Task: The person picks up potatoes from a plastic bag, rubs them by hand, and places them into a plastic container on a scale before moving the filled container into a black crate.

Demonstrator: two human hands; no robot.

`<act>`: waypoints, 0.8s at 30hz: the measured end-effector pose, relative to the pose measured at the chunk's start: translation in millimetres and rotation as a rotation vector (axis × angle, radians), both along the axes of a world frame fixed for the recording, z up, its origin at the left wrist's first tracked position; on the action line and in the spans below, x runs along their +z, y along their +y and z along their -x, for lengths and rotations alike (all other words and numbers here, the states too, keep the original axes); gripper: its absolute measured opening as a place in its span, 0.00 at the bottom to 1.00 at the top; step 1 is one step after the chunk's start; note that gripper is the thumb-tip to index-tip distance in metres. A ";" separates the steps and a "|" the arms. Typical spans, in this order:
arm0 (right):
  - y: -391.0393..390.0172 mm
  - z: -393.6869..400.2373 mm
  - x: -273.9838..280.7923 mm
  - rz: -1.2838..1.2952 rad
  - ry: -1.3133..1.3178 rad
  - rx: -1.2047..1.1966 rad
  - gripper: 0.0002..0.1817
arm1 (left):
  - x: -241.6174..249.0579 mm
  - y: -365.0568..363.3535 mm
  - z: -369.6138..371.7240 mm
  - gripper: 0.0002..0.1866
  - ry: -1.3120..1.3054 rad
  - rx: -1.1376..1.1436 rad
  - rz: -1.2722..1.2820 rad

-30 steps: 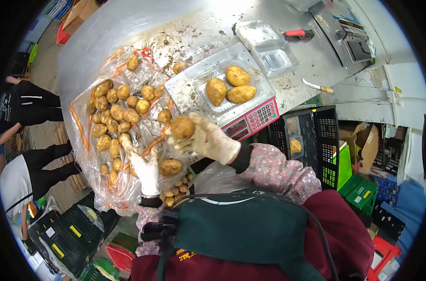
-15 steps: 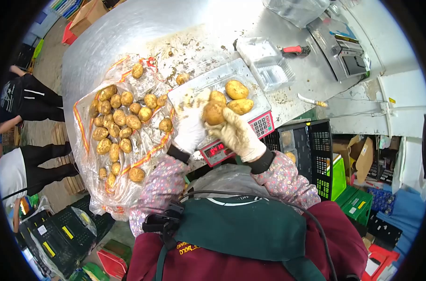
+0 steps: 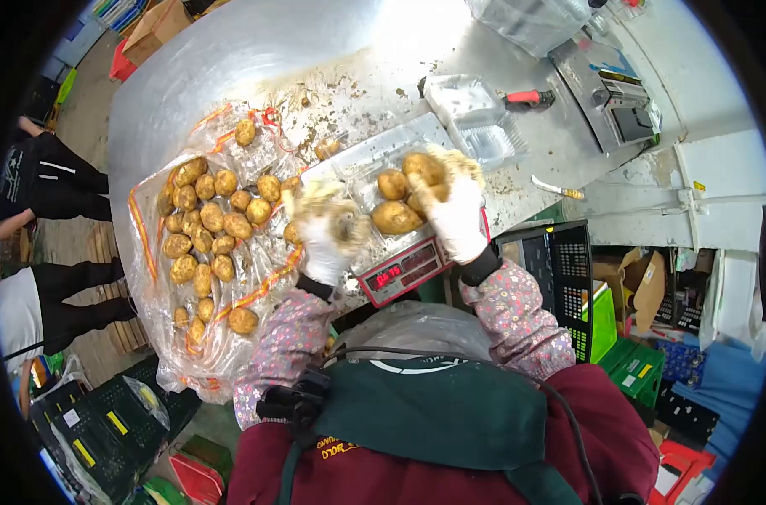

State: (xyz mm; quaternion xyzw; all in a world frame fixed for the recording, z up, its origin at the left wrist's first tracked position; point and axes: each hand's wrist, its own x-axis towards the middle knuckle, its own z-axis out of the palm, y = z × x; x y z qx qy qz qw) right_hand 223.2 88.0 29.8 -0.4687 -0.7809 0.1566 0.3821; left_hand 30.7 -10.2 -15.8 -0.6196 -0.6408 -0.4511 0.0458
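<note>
My right hand (image 3: 457,206), in a dirty white glove, is closed around a potato (image 3: 422,168) in the clear plastic tray on the scale. Beside it in the tray lie a small potato (image 3: 391,184) and a larger one (image 3: 396,218); another is partly hidden under my thumb. The red-rimmed scale (image 3: 400,273) has a lit red display facing me. My left hand (image 3: 326,231), also gloved, hovers at the scale's left edge; motion smears its fingers, so I cannot see whether it holds anything. Nearest to it is the pile of potatoes (image 3: 212,216) on an opened plastic bag.
Clear plastic boxes (image 3: 484,122), a red-handled tool (image 3: 529,99) and a knife (image 3: 558,188) lie on the metal table (image 3: 168,93) beyond the scale. A machine (image 3: 610,101) stands at the far right. Black crates (image 3: 568,269) are right of me; two people stand at left.
The potato my right hand held above the scale is now down in the tray, and that hand has moved right onto another potato. My left hand has drawn away left from the tray.
</note>
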 end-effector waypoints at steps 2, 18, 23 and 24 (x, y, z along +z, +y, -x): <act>5.2 -20.6 -4.1 -0.066 0.048 -0.062 0.23 | 17.8 -12.6 15.8 0.08 -0.154 0.103 -0.127; 4.7 -31.1 -5.8 -0.124 -0.046 0.102 0.15 | -45.7 -216.3 71.5 0.19 -0.439 0.586 0.256; 6.7 26.7 -11.7 -0.125 -0.423 0.131 0.18 | -58.9 -250.9 65.7 0.18 -0.541 0.643 0.225; 5.7 36.6 -13.1 -0.087 -0.563 0.135 0.20 | -60.8 -254.6 65.1 0.18 -0.537 0.661 0.222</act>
